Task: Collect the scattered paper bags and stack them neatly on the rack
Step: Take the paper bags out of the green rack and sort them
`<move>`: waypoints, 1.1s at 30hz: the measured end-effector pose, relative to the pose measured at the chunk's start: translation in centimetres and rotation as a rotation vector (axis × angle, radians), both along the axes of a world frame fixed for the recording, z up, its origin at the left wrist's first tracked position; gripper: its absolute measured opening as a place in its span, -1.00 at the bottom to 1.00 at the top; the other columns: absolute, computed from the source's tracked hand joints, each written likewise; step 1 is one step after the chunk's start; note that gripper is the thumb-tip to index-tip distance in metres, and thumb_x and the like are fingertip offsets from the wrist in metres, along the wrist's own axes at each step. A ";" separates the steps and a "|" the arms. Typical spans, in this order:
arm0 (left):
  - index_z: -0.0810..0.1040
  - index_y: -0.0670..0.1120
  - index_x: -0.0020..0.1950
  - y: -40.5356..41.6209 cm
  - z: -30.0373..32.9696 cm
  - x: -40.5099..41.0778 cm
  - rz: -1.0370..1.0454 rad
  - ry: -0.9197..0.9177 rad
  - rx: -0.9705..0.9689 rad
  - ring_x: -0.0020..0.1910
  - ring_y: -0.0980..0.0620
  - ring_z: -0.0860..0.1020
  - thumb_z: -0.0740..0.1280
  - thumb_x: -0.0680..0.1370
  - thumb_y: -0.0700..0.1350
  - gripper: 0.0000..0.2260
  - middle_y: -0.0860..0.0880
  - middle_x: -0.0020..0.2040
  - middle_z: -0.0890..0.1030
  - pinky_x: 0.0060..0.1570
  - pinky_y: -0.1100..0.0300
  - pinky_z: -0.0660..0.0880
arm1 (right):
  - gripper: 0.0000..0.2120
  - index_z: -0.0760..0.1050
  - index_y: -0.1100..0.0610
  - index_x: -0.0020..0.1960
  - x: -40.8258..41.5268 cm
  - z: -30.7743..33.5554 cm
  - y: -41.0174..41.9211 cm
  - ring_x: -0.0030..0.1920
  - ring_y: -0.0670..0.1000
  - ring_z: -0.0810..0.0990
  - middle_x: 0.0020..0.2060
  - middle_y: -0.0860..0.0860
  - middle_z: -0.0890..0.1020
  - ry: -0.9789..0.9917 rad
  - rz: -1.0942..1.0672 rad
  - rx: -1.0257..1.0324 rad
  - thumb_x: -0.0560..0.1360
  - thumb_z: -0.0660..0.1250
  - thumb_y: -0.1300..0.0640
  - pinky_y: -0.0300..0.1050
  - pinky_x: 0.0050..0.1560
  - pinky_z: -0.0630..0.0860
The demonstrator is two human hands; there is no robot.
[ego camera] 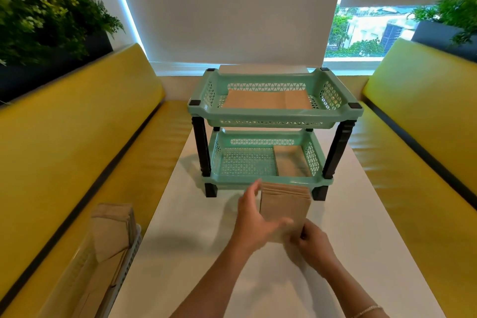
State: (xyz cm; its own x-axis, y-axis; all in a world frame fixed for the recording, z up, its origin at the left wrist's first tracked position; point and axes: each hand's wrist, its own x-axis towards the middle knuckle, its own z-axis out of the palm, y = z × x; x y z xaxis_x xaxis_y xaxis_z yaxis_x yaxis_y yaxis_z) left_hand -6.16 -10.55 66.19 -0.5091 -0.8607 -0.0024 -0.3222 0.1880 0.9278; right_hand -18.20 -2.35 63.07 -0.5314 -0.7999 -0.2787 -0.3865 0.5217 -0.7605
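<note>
White table [180, 253] carries the two-tier green rack [275, 121]; top tray holds flat bags, bottom tray has a few at its right end, left end bare. Bag stack [285, 205] sits just in front of the rack's lower tier, long axis pointing at it. Right hand [311, 242] pinches the near edge; left hand [254, 217], fingers spread, steadies the left side. Both equally near.

Rack [275, 115] trays mint green, triangle-lattice cutouts; posts and corner caps black. Paper bags [285, 208] plain kraft brown, same in both tiers. Table [196, 240] white. Benches [77, 121] yellow, dark trim. Blinds [229, 8] white.
</note>
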 end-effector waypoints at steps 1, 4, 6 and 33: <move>0.22 0.05 0.41 0.6 -1.2 0.1 -0.020 -0.095 0.068 0.27 0.12 0.38 0.56 0.31 -0.03 -0.22 0.06 0.29 0.39 0.13 0.41 0.31 | -0.83 0.48 0.03 0.02 0.0 -0.2 -0.1 -0.03 0.05 0.58 -0.08 0.01 0.61 0.001 -0.002 0.002 0.51 0.26 0.25 -0.05 0.02 0.52; 0.19 -0.04 0.45 1.9 -3.2 0.3 -0.060 -0.336 0.049 0.27 0.03 0.42 0.30 0.55 -0.14 -0.49 -0.02 0.34 0.41 0.03 0.42 0.29 | -0.84 0.46 0.05 0.04 -0.1 -0.2 -0.6 -0.01 0.05 0.56 -0.07 0.02 0.60 0.010 -0.001 0.021 0.52 0.25 0.26 -0.07 0.02 0.50; 0.28 -0.09 0.41 1.6 -3.2 0.0 0.018 -0.322 0.005 0.26 -0.01 0.44 0.19 0.59 -0.21 -0.62 -0.06 0.32 0.45 0.07 0.37 0.31 | -0.79 0.47 0.11 0.11 -0.1 0.3 -1.2 -0.05 0.03 0.56 -0.01 0.05 0.61 0.038 -0.020 0.007 0.50 0.26 0.28 -0.15 -0.06 0.49; 0.41 -0.26 0.32 -17.4 0.1 -5.4 0.263 -0.770 0.134 0.28 -0.11 0.46 0.12 0.63 -0.22 -0.71 -0.19 0.30 0.47 0.03 0.25 0.41 | -0.77 0.49 0.30 0.10 -2.2 4.0 -20.5 -0.12 -0.03 0.45 -0.22 0.03 0.42 0.121 -0.002 0.188 0.51 0.31 0.19 -0.28 -0.08 0.41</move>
